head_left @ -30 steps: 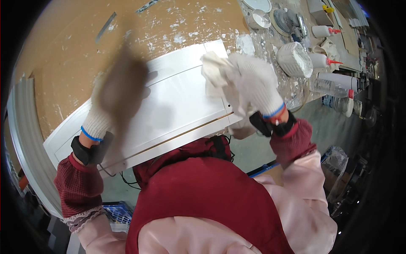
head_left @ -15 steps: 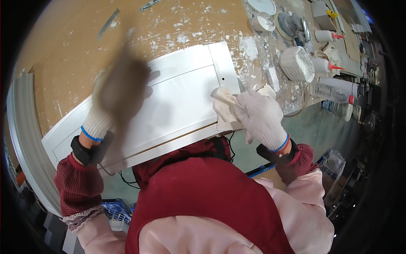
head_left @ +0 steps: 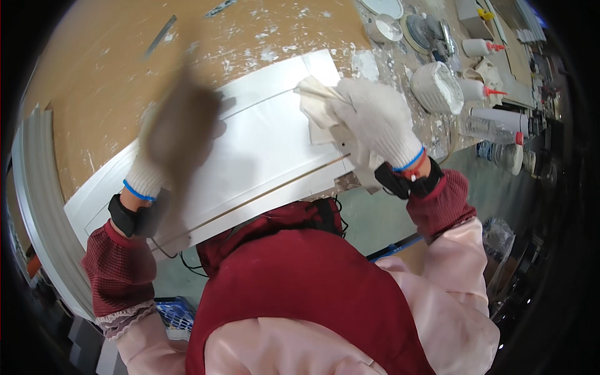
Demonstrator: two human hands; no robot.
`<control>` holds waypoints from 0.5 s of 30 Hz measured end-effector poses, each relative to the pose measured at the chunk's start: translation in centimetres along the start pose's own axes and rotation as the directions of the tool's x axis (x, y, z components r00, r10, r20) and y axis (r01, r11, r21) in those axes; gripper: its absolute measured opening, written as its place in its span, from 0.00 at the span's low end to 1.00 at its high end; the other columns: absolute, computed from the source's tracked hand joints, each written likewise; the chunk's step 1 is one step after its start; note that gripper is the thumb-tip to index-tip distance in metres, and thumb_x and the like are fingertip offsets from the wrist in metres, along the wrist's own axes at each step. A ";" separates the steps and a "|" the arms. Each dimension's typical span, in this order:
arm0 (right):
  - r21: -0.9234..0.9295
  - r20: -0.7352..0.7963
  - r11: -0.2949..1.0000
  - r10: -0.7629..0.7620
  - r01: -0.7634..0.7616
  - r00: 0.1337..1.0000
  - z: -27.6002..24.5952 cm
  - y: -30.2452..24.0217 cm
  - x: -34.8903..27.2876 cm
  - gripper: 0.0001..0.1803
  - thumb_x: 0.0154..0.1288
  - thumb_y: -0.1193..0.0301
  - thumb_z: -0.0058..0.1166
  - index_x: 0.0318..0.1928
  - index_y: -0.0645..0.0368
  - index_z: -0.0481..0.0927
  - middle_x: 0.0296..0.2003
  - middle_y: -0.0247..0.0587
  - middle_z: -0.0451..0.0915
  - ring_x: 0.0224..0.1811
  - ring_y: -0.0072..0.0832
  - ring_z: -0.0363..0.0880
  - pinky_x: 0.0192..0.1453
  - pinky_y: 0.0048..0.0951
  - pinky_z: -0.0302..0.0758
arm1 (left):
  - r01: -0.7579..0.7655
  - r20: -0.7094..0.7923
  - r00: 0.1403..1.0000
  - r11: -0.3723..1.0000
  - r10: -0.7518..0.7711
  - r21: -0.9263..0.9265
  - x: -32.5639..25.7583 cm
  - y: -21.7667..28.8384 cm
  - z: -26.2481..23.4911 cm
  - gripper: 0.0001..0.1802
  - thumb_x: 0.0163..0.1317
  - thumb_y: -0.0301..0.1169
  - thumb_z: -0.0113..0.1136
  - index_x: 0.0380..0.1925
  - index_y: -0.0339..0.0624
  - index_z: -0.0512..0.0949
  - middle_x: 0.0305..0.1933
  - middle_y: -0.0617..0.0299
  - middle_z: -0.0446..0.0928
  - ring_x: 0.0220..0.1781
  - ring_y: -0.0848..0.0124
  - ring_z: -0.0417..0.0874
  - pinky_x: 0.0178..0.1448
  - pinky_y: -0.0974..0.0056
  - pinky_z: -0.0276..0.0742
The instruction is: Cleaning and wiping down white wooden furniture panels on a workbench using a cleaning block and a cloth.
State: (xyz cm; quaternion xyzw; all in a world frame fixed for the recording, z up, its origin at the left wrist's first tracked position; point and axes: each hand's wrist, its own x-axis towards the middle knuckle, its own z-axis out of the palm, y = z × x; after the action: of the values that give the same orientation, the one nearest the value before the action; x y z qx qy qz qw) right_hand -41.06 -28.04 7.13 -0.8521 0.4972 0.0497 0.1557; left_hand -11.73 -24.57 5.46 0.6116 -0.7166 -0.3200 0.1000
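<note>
In the head view, the right hand point(head_left: 382, 119), its grip clamped on a cloth point(head_left: 320, 111), is farther up the panel's point(head_left: 262, 137) right end than half a second ago, so the near corner is uncovered. The panel lies on the table point(head_left: 103, 112); a dark blur hides the left hand's point(head_left: 147, 165) grip over its left part, so I cannot tell its state. Any writing on the bottle point(head_left: 490, 127) right of the panel is unreadable.

2 red-tipped bottles point(head_left: 476, 47), white tub point(head_left: 426, 87), disc sander point(head_left: 417, 32)
</note>
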 end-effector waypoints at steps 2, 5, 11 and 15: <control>0.082 -0.060 0.994 0.076 -0.071 0.995 0.1 -0.3 -1.1 0.15 0.64 0.62 0.46 0.32 0.61 0.79 0.28 0.53 0.80 0.33 0.47 0.81 0.37 0.43 0.77 | -0.005 0.006 1.000 1.000 0.005 0.004 -0.1 -0.3 0.4 0.30 0.49 0.43 0.65 0.53 0.46 0.74 0.48 0.53 0.80 0.49 0.55 0.81 0.54 0.57 0.75; -0.012 -0.042 0.998 -0.055 0.054 0.998 -0.2 0.0 0.9 0.16 0.64 0.62 0.45 0.33 0.61 0.80 0.28 0.52 0.81 0.33 0.47 0.82 0.36 0.43 0.77 | -0.070 -0.037 0.997 0.992 0.074 0.106 -0.6 -1.4 0.5 0.30 0.48 0.43 0.65 0.52 0.46 0.75 0.47 0.52 0.80 0.48 0.55 0.81 0.53 0.57 0.76; -0.005 -0.063 0.997 0.077 -0.078 0.995 -0.8 -0.8 3.9 0.16 0.60 0.61 0.48 0.35 0.60 0.82 0.30 0.53 0.82 0.33 0.46 0.83 0.37 0.42 0.78 | 0.002 0.010 1.000 0.988 -0.004 0.154 -0.2 -0.1 0.0 0.29 0.48 0.43 0.65 0.52 0.46 0.75 0.46 0.51 0.80 0.47 0.55 0.82 0.53 0.57 0.76; -0.225 -0.006 0.940 -0.265 0.257 0.964 -0.1 0.1 -0.2 0.09 0.56 0.66 0.54 0.31 0.58 0.81 0.29 0.50 0.83 0.34 0.46 0.83 0.38 0.41 0.78 | 0.042 -0.005 0.999 0.998 -0.042 0.056 -0.1 0.5 -0.2 0.29 0.48 0.43 0.65 0.52 0.46 0.75 0.46 0.51 0.80 0.47 0.55 0.82 0.53 0.58 0.76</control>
State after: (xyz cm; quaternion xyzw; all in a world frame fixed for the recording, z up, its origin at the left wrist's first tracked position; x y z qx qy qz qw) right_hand -41.25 -27.90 7.22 -0.9234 0.3736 0.0686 0.0557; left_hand -11.97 -24.52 5.93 0.6298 -0.7120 -0.3006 0.0776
